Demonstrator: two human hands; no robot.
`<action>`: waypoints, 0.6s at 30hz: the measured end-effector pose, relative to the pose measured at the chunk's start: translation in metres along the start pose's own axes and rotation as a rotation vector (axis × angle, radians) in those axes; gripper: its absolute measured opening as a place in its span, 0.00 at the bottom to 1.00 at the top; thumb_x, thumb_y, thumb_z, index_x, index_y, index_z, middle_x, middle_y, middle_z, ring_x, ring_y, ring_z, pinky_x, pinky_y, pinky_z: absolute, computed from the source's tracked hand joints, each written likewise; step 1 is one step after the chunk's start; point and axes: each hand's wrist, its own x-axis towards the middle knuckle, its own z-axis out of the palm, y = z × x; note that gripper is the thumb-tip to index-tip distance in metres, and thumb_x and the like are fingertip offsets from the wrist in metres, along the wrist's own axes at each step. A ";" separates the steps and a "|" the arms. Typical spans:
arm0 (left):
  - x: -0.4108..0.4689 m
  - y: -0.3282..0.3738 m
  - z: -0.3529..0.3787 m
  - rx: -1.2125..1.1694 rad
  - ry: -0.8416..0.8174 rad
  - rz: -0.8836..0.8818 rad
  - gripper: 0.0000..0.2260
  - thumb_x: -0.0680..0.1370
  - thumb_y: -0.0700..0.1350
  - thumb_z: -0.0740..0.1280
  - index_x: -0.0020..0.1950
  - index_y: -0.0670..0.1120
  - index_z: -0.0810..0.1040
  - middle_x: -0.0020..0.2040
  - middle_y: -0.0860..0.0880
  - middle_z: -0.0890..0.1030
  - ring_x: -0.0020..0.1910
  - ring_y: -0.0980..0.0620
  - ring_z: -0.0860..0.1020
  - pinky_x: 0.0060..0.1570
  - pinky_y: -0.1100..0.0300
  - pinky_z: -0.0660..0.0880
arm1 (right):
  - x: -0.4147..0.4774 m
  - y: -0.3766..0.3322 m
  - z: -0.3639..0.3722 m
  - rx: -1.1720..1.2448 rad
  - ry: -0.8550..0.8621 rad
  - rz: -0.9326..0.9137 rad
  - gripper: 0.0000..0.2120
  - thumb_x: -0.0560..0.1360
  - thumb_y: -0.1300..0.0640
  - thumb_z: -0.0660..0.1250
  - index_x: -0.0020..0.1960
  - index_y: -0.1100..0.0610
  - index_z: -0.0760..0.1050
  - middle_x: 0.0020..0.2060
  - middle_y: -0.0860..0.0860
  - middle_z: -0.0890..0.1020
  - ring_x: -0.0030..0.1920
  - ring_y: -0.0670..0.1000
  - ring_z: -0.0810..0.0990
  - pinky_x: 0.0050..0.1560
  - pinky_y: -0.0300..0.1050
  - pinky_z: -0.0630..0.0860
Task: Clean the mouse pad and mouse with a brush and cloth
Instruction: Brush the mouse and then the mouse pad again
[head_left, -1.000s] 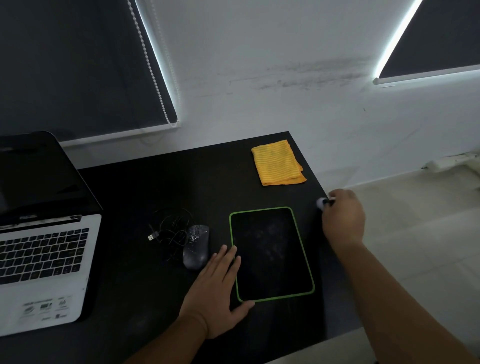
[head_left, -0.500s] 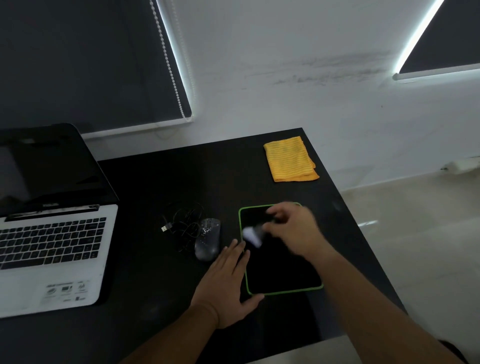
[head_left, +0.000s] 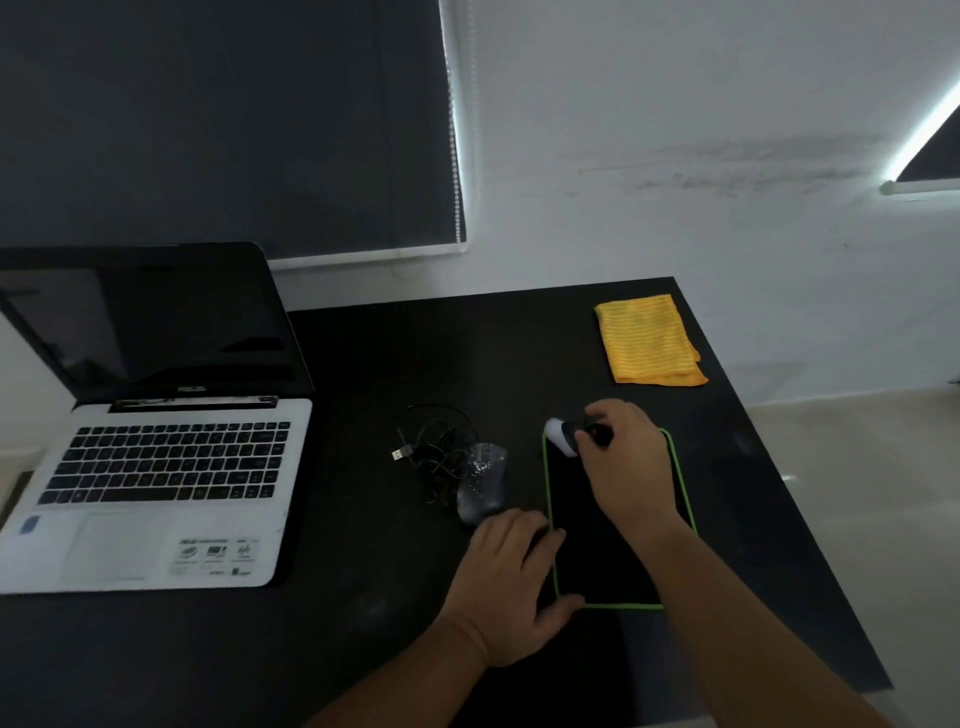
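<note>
A black mouse pad (head_left: 587, 545) with a green edge lies on the dark desk. My right hand (head_left: 621, 457) grips a small brush (head_left: 563, 442) with a dark handle; its white bristles sit at the pad's far left corner. My left hand (head_left: 511, 577) lies flat, fingers straight, pressing on the pad's left edge. A dusty dark mouse (head_left: 483, 480) sits just left of the pad, its cable (head_left: 431, 447) tangled beside it. A folded yellow cloth (head_left: 647, 340) rests at the desk's far right corner.
An open white laptop (head_left: 156, 467) takes up the desk's left side. The desk's right edge (head_left: 779, 467) drops to a pale floor. A wall and dark window blinds stand behind the desk.
My right hand has carried the brush from the desk's right edge onto the pad, and now to its far left corner. My left hand has stayed on the pad's left edge.
</note>
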 end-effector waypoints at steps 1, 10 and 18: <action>0.003 -0.001 -0.006 0.020 0.063 -0.100 0.24 0.78 0.62 0.69 0.66 0.46 0.77 0.64 0.45 0.74 0.62 0.43 0.74 0.59 0.42 0.73 | -0.002 -0.002 0.000 0.009 -0.001 0.013 0.14 0.76 0.61 0.75 0.60 0.57 0.79 0.54 0.51 0.81 0.49 0.47 0.79 0.47 0.30 0.70; 0.043 -0.012 -0.032 0.044 -0.027 -1.004 0.48 0.69 0.73 0.69 0.77 0.46 0.58 0.75 0.43 0.63 0.75 0.42 0.61 0.70 0.40 0.63 | -0.028 -0.004 -0.006 0.142 -0.017 0.193 0.12 0.75 0.58 0.75 0.58 0.53 0.80 0.51 0.46 0.82 0.49 0.43 0.80 0.45 0.27 0.68; 0.041 -0.022 -0.029 0.104 -0.134 -1.008 0.43 0.69 0.75 0.67 0.74 0.49 0.67 0.83 0.41 0.51 0.82 0.37 0.43 0.78 0.38 0.51 | -0.027 -0.002 -0.001 0.145 -0.160 0.135 0.10 0.73 0.56 0.78 0.53 0.50 0.81 0.47 0.42 0.82 0.48 0.38 0.80 0.47 0.30 0.74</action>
